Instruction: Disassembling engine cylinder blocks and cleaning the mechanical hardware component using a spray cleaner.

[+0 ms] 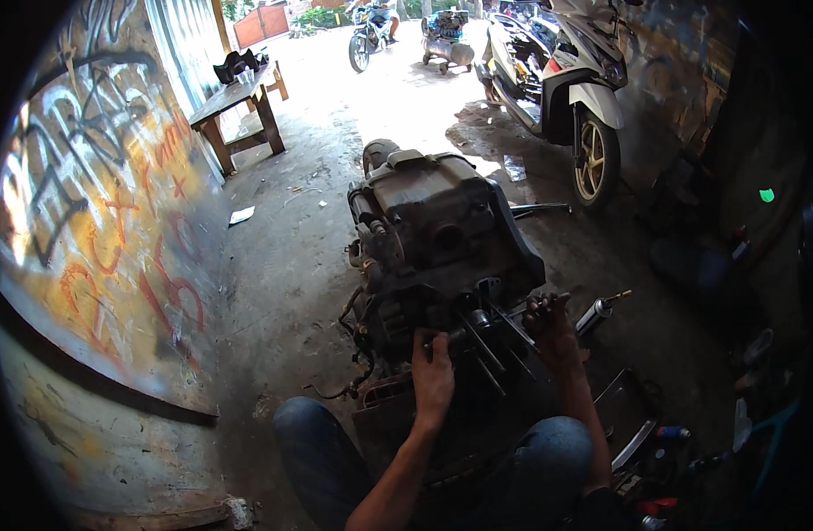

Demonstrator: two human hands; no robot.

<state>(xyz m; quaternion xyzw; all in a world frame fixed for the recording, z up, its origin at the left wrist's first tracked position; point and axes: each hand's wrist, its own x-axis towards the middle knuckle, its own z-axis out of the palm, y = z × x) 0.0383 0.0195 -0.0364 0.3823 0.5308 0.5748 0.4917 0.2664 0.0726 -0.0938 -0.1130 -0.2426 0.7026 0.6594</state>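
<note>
A dirty scooter engine (442,221) with a dark casing lies on the floor between and ahead of my knees. Several long metal studs (484,350) stick out of its near end. My left hand (433,372) reaches to the near face of the engine, just left of the studs; thumb and forefinger are pinched round something dark that I cannot make out. To the right of the studs, my right hand (555,329) is raised with curled fingers. Shadow hides whatever those fingers hold. Loose cables (358,332) hang along the engine's left side.
A can with a yellowish nozzle (594,316) lies right of my right hand. A dark tray (626,403) and a small blue can (673,432) lie nearer. A white scooter (566,88) stands behind right; a wooden bench (238,99) and painted wall (114,212) are left.
</note>
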